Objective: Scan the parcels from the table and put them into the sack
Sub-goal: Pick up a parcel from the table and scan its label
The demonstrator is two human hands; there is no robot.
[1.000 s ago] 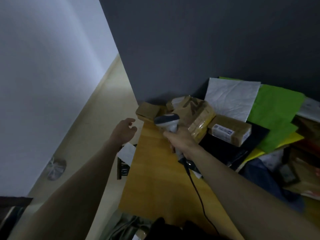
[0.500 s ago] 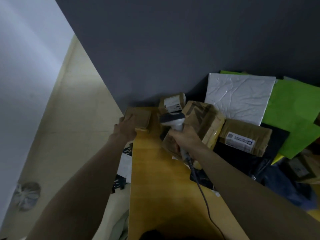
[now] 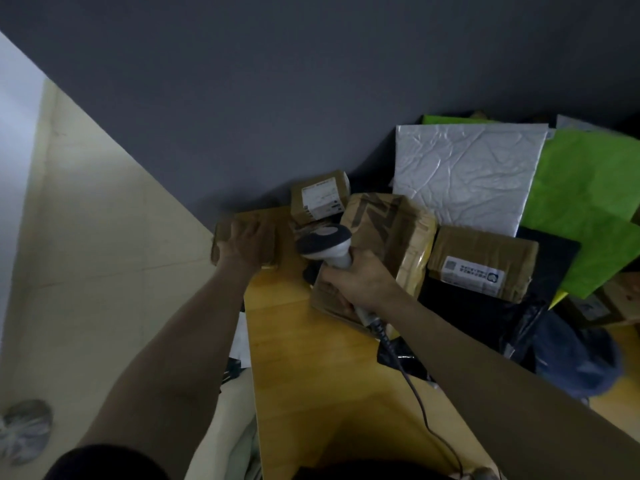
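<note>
The left hand [image 3: 246,243] is lying on one flat brown parcel [image 3: 254,237] at the far left corner of the table [image 3: 311,375], fingers curling over it. The right hand [image 3: 360,282] is gripping one scanner [image 3: 327,245]. Three more brown parcels are lying to the right: a small one [image 3: 320,197], a big one [image 3: 388,233], a labelled one [image 3: 481,263].
</note>
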